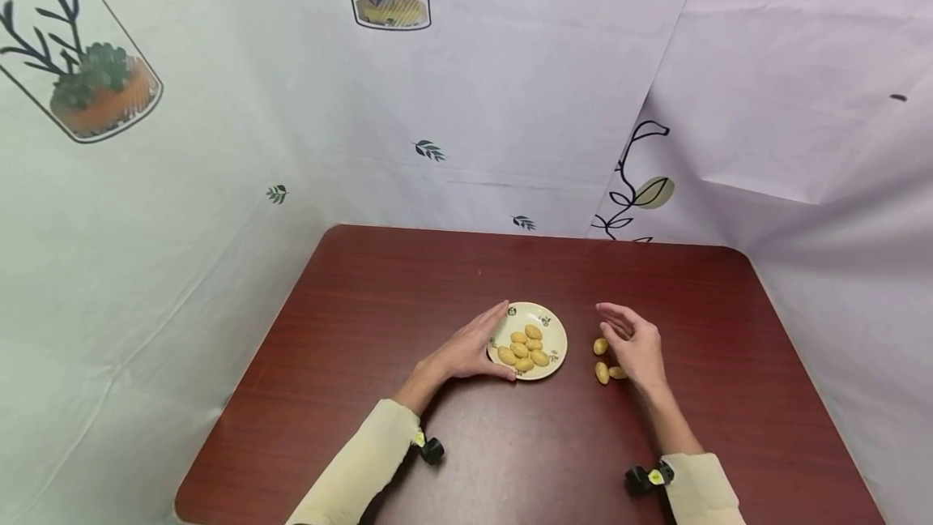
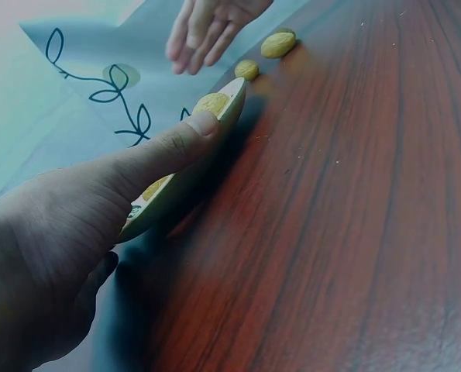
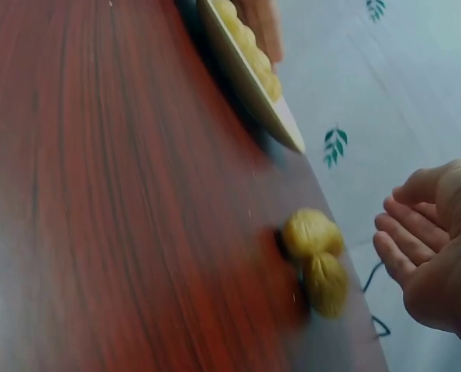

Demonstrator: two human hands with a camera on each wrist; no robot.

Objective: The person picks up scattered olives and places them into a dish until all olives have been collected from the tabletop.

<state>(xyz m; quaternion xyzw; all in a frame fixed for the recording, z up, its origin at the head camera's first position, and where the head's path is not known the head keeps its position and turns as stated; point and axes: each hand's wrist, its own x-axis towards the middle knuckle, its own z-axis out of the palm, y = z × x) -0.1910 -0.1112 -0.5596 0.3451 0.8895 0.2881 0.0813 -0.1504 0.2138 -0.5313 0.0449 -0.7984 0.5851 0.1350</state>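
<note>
Plate (image 1: 555, 337) well inside table edges (image 1: 452, 235), apart from loose yellow pieces (image 1: 601, 373).

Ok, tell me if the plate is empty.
Not empty: several yellow oval pieces lie on the plate, with the left hand at its rim.

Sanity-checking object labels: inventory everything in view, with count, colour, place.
wood-grain table: 1, red-brown, lower part of head view
printed sheet backdrop: count unclear, whitish with plant motifs, behind and beside table
round patterned plate: 1, cream, on table
small oval pieces on plate: about 7, yellow
loose oval pieces: 3 visible, yellow, on table, right of plate
wrist devices: 2, black, one per wrist
sleeves: 2, cream, on forearms
left hand: 1, bare, gripping plate's left side
right hand: 1, bare, by loose pieces
</note>
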